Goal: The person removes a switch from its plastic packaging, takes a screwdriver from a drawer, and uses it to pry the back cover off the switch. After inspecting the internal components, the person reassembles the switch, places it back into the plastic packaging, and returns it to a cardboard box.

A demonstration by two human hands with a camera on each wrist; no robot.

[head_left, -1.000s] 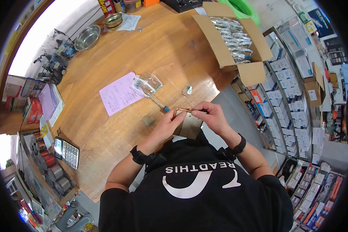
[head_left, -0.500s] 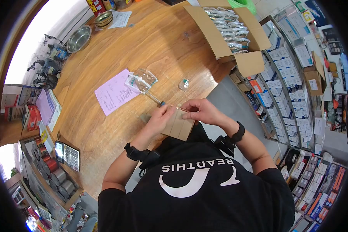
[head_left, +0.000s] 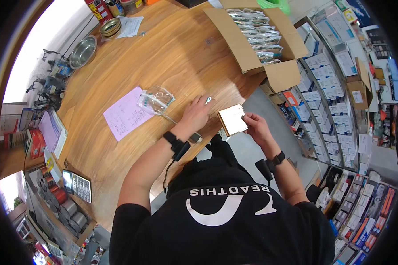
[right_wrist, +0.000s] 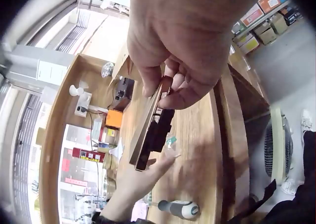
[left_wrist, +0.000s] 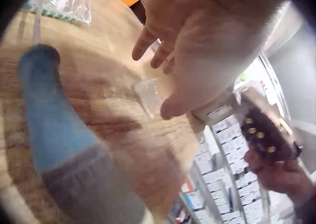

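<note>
My right hand (head_left: 257,128) grips a flat rectangular metal-faced plate (head_left: 232,119) by its edge, off the table's front edge. In the head view its face shines brightly; in the left wrist view its dark underside (left_wrist: 266,130) carries several round brass-coloured studs. My left hand (head_left: 195,115) reaches over the table with fingers extended, fingertips right at a small clear bag (left_wrist: 149,96) with a green-marked piece. Beneath the left wrist lies a screwdriver (left_wrist: 61,115) with a blue and grey handle, its shaft pointing to a larger clear plastic bag (head_left: 157,100).
A handwritten pink sheet (head_left: 126,115) lies under the larger bag. An open cardboard box (head_left: 282,74) filled with plastic packets stands at the back right. A calculator (head_left: 77,185) sits front left, a metal bowl (head_left: 83,52) farther back. Shelves of small boxes (head_left: 331,90) line the right side.
Both hands were together on the plate and a thin copper-coloured piece. Now the left hand has left it for the small bag, while the right hand has carried the plate rightward, tilted up.
</note>
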